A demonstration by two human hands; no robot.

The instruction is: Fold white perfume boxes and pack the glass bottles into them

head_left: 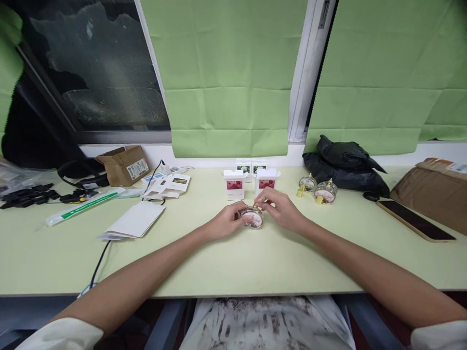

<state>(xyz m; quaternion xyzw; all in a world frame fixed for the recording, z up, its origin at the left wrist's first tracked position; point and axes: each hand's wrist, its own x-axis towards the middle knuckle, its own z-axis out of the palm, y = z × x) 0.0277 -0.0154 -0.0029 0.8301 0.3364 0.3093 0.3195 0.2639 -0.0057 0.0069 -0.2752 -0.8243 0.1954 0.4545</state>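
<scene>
Bottle (pixel 252 218): head view, small and round, at mid-table (pixel 255 262) between our hands.
Left hand (pixel 226 222): closed around its side.
Right hand (pixel 280 210): fingertips pinching its top.
Handling: we judge it light, hard, slippery and breakable; grip the round sides.
Boxes (pixel 234 184): two behind it, flaps up, contents hidden.

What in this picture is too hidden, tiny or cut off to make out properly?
Head view only:
The round pink item: mostly covered by the left hand and right hand; its top is hidden under the right fingers.
The print on the white boxes: too small to read.
The label on the cardboard box: too small to read.
The brown package: cut off by the right edge.
</scene>
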